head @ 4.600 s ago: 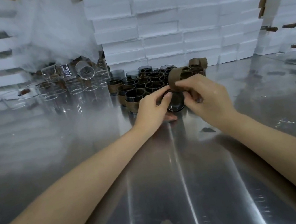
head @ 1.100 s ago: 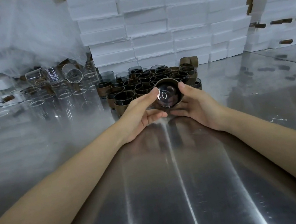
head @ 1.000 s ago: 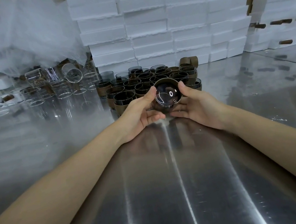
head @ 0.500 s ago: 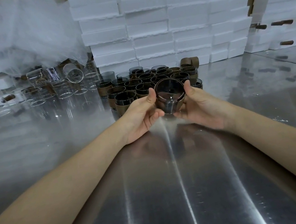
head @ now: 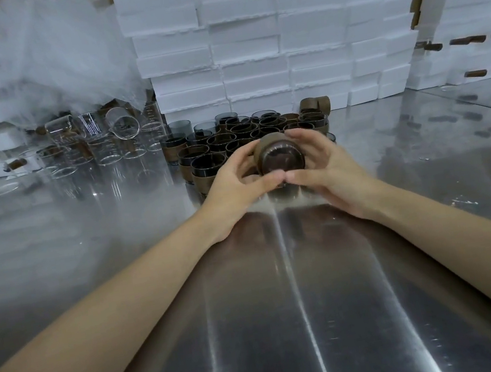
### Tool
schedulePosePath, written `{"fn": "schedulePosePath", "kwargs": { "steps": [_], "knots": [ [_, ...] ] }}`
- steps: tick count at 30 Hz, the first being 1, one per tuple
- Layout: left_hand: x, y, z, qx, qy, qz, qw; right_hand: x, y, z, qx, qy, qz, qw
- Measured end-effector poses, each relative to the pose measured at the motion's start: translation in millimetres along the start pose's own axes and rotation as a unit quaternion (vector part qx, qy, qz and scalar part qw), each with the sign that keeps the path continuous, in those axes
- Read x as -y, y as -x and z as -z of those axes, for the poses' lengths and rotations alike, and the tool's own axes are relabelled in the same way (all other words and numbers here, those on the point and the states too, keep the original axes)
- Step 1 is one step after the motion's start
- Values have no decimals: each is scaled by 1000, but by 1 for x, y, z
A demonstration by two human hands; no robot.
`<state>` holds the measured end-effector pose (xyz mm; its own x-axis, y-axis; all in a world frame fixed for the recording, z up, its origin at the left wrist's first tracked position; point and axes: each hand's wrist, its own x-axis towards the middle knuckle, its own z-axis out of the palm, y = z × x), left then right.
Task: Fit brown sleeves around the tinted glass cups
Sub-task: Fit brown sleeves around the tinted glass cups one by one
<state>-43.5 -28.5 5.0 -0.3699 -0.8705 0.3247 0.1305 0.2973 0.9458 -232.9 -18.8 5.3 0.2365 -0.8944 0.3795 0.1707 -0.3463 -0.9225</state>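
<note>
A two-handed grip closes on a tinted cup: the left hand and right hand curl round its sides, thumbs meeting at its near edge. The cup is tipped, base toward the camera, a brown sleeve around it, over a steel counter. White foam blocks are stacked behind, a plastic sheet draped at left. Clear glasses crowd the counter's left; sleeved cups cluster just behind the hands, loose sleeves beyond them.
</note>
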Motion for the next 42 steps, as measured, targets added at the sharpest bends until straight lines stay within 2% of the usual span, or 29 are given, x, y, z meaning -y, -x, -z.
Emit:
{"fn": "schedulePosePath", "kwargs": {
  "steps": [4,8,12,16,22,27,36,39,42],
  "knots": [
    [3,3,-4,-12,-96,-73,993,-1,-1,-4,-19,92,84,992],
    [4,3,-8,-35,-175,-140,974,-1,0,-6,-15,153,103,983],
    [5,3,-7,-38,-206,-163,964,2,2,-7,-28,220,114,968],
    [6,3,-7,-42,-208,-178,961,5,3,-9,-38,233,120,964],
    [6,2,-5,-31,-192,-176,965,9,5,-10,-47,257,119,958],
    [5,2,-4,-15,-89,-103,991,9,5,-10,-41,249,106,962],
    [6,0,-8,-40,-178,-140,973,4,3,-6,-15,222,97,970],
    [8,-2,-3,-73,-232,-122,962,0,7,-5,28,217,74,973],
    [11,-4,1,-52,-267,-100,957,-1,9,-5,37,254,72,964]
  ]
}}
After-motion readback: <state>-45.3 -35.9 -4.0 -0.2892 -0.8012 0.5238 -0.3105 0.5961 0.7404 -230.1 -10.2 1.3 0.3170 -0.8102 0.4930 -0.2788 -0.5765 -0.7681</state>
